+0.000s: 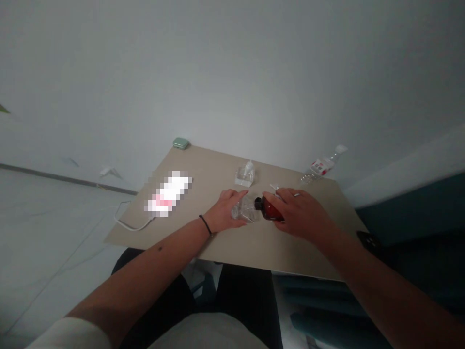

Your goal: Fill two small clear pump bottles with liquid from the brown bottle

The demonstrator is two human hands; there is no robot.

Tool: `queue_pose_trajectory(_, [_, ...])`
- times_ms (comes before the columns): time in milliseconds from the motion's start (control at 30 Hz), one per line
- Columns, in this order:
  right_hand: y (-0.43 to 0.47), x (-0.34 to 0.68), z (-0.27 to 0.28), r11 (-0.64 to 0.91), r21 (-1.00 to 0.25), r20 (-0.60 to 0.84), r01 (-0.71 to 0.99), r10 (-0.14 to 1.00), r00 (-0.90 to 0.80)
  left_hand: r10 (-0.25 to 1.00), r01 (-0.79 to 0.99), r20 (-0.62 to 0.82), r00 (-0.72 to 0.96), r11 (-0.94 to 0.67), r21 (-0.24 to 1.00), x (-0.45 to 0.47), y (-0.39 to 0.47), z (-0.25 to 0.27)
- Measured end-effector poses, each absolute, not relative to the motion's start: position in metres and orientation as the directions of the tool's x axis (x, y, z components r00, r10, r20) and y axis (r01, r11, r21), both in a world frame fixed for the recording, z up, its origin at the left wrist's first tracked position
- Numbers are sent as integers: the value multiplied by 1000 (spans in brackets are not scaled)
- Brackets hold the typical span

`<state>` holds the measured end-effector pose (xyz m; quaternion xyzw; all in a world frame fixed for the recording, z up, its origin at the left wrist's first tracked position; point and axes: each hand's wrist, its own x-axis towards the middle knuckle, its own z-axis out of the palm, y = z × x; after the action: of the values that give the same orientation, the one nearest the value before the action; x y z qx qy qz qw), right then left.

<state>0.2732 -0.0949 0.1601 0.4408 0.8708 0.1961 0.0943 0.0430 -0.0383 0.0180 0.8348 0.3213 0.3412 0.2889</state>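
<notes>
Sideways, red-brown bottle (pixel 272 209), contents unclear.

No text is legible; the label (pixel 320 167) on the clear bottle (pixel 311 175) is blurred.

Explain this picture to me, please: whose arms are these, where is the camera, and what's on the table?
There is no robot here, just a person working with bare hands. The single picture comes from a camera worn on that person's head, looking forward and down, so you see roughly what they see.

The left hand has its fingers around a clear container. The right hand holds a reddish-brown bottle, tipped with its black top toward the container; whether anything flows is too small to tell.

Also on the table are a small clear vessel with a whitish top, a labelled clear plastic bottle, a green case, and a bright, pixelated object with a white cable.
</notes>
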Motion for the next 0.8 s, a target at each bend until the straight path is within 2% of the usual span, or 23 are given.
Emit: queue_pose_trajectory(800, [-99, 274, 161, 530, 401, 42, 747, 804, -593, 734, 353, 366, 572, -623, 698, 44, -39, 17])
